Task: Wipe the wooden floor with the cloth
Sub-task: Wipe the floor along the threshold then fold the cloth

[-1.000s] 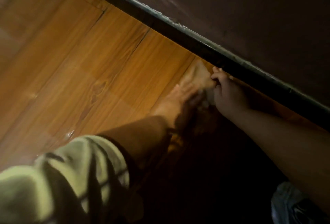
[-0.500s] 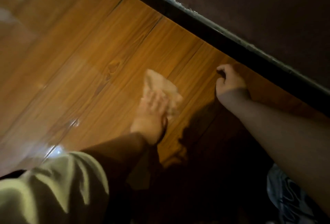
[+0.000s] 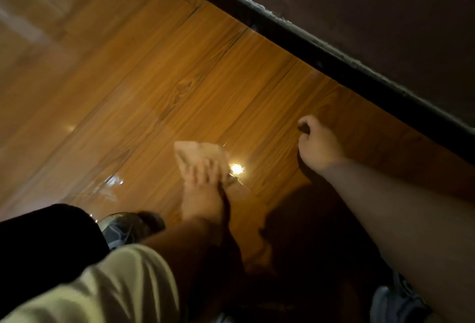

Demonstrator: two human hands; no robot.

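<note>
Carries the cloth point(image 3: 198, 151) out from the foot of the dark skirting point(image 3: 334, 63), its place a second ago, onto the middle boards of the wooden floor point(image 3: 154, 78). Takes the right hand point(image 3: 318, 145) off it meanwhile and parks it alone near the skirting.

Presses the cloth down with the left hand point(image 3: 203, 186), fingers straight and spread over its near half, not curled round it. Does so, probably, to spread the palm's weight over the fabric and keep the far corner flat on the boards.

Holds the right hand in a loose fist, knuckles down on the floor, seemingly gripping nothing; shows a dark patch at the fingertips, possibly only shadow, impossible to tell. Serves, by the look of it, as a prop for the leaning body.

Sets the two hands well apart, with bare boards between them and a bright glare spot point(image 3: 236, 168) just beside the cloth. Shows wet streaks point(image 3: 113, 181) left of the cloth, probably a sign of wiping already done there.

Offers wide open room up and to the left, along the grain. Closes off the right side with skirting and wall point(image 3: 385, 14); calls for stopping any stroke that way short of that edge. Hems in the near side with a pale sleeve point(image 3: 102, 284) and deep shadow.
</note>
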